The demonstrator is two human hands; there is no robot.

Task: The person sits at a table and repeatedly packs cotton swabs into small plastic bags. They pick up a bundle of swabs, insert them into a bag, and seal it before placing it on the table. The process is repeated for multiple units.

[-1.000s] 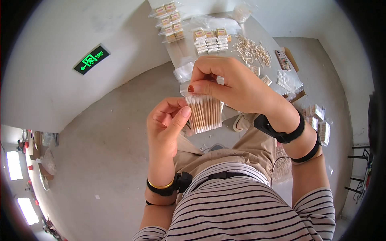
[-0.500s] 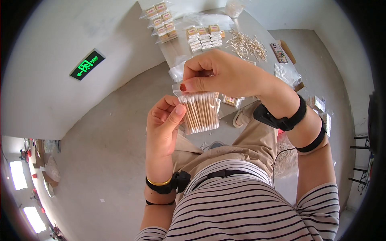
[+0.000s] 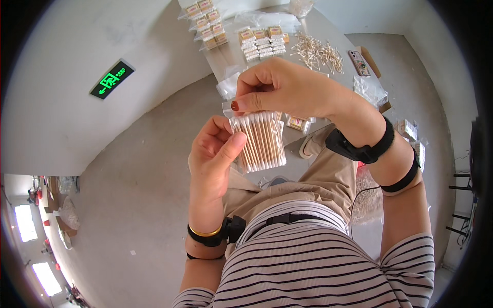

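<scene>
A clear plastic bag of cotton swabs (image 3: 261, 141) hangs in front of me, the swabs lined up side by side with white tips at top and bottom. My left hand (image 3: 213, 149) grips its left side, thumb across the front. At the bag's top edge, my right hand (image 3: 280, 92) pinches the plastic between thumb and bent fingers. Part of the top edge lies hidden behind the right hand. Beyond the hands, packed bags of swabs (image 3: 262, 43) stand stacked on a table.
The grey table (image 3: 226, 59) also bears loose cotton swabs (image 3: 319, 54), a phone (image 3: 358, 62), empty clear bags (image 3: 370, 91) and another stack of packs (image 3: 206, 24) at its left edge. One pack (image 3: 298, 123) sits near the table's front edge. A green exit sign (image 3: 112, 78) is on the left wall.
My left thumb has slid slightly rightward over the bag's front. The bag has shifted a little to the right; both hands keep their hold.
</scene>
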